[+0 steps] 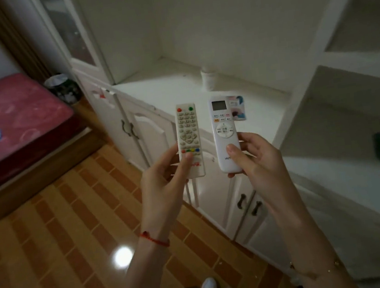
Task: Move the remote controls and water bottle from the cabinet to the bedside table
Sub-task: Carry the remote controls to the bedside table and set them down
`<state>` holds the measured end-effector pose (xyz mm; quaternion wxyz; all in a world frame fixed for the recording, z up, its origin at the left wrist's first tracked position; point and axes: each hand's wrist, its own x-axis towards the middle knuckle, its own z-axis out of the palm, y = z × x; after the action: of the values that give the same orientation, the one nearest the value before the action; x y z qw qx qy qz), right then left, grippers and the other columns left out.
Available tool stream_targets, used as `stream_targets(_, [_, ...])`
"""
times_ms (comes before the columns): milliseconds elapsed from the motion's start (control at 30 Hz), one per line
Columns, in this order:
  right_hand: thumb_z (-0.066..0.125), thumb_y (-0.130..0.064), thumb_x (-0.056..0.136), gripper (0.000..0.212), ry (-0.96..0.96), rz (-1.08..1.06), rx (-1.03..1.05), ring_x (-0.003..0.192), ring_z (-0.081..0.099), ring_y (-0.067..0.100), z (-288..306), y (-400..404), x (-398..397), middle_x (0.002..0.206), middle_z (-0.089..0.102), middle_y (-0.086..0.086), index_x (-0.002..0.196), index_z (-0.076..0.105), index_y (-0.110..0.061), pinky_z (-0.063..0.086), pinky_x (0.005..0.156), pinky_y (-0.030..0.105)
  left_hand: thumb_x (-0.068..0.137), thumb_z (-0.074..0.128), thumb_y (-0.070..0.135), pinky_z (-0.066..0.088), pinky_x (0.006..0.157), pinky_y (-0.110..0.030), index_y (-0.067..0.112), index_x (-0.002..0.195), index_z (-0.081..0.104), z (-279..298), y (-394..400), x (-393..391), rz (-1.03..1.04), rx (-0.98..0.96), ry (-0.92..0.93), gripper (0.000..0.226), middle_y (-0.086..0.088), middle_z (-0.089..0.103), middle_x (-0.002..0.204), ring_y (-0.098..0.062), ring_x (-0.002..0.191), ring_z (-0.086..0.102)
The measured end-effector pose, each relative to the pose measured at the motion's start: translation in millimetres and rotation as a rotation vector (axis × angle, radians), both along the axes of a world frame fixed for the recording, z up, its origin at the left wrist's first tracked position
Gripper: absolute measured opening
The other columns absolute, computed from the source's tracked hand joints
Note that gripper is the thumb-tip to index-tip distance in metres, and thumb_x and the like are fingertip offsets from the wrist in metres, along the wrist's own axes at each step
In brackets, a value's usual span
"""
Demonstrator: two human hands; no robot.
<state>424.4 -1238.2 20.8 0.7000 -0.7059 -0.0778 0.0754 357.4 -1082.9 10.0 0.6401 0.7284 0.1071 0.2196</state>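
Both remote controls are already off the cabinet (177, 90), so the step in hand seems to be the carrying; the bedside table is not in view, and the next move probably calls for a turn toward the bed (14, 122) at the left. The left hand (162, 178) holds the TV remote (188, 134) by its lower end, thumb on the front, buttons facing up. Just beside it, not touching, the right hand (255, 159) grips the air-conditioner remote (224, 127) the same way. Both forearms reach forward, hands apart. A small white container (208, 79), maybe the water bottle, I cannot tell, stands on the cabinet top behind.
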Motion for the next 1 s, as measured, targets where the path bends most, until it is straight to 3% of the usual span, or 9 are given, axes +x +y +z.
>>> stream_targets(233, [0.065,-0.018,0.091,0.032,0.065,0.248,-0.05,0.095,0.07,0.011,-19.5,69.2,-3.6,0.111,0.068,-0.001,0.123,0.058,-0.015,0.058,0.065,0.021,0.087,0.062,0.024,0.058,0.078,-0.024,0.014,0.125,0.063,-15.2,48.1,-40.9,0.262,-0.065,0.045,0.04,0.01,0.075,0.101,-0.007,0.094,0.072])
stream_targets(400, [0.064,-0.017,0.092,0.029,0.087,0.41,-0.08,0.084,0.069,-0.005,-32.9,134.0,-3.1,0.104,0.067,-0.011,0.12,0.056,-0.02,0.058,0.064,0.018,0.087,0.062,0.021,0.057,0.073,-0.02,0.015,0.126,0.062,-24.9,92.4,-62.1,0.425,-0.118,0.089,0.039,0.009,0.073,0.104,-0.006,0.092,0.072])
stream_targets(533, [0.065,-0.02,0.092,0.032,0.094,0.523,-0.108,0.092,0.071,0.004,-41.6,198.3,-3.2,0.11,0.068,-0.007,0.123,0.056,-0.02,0.058,0.067,0.019,0.086,0.062,0.023,0.059,0.079,-0.027,0.017,0.125,0.061,-30.6,138.9,-72.0,0.544,-0.139,0.105,0.039,0.008,0.073,0.107,-0.009,0.095,0.072])
stream_targets(700, [0.065,-0.02,0.092,0.036,0.104,0.672,-0.112,0.095,0.072,0.009,-43.8,297.5,-7.2,0.112,0.07,-0.002,0.126,0.055,-0.016,0.061,0.072,0.027,0.089,0.061,0.015,0.056,0.072,-0.016,0.013,0.127,0.06,-31.9,212.6,-85.6,0.685,-0.137,0.108,0.038,0.007,0.071,0.108,-0.004,0.094,0.071])
stream_targets(833, [0.066,-0.022,0.091,0.037,0.103,0.775,-0.114,0.098,0.072,0.013,-42.7,377.8,-18.6,0.114,0.07,0.0,0.126,0.055,-0.015,0.062,0.078,0.034,0.089,0.062,0.016,0.057,0.074,-0.019,0.014,0.127,0.061,-29.3,276.3,-105.2,0.79,-0.141,0.111,0.037,0.009,0.072,0.105,-0.004,0.094,0.071])
stream_targets(1000, [0.066,-0.021,0.092,0.035,0.132,0.913,-0.103,0.093,0.073,0.011,-42.6,463.0,-41.5,0.111,0.07,0.0,0.125,0.055,-0.016,0.061,0.073,0.031,0.089,0.062,0.017,0.058,0.077,-0.022,0.015,0.125,0.061,-26.8,344.1,-134.1,0.927,-0.158,0.104,0.036,0.006,0.073,0.107,-0.006,0.096,0.071])
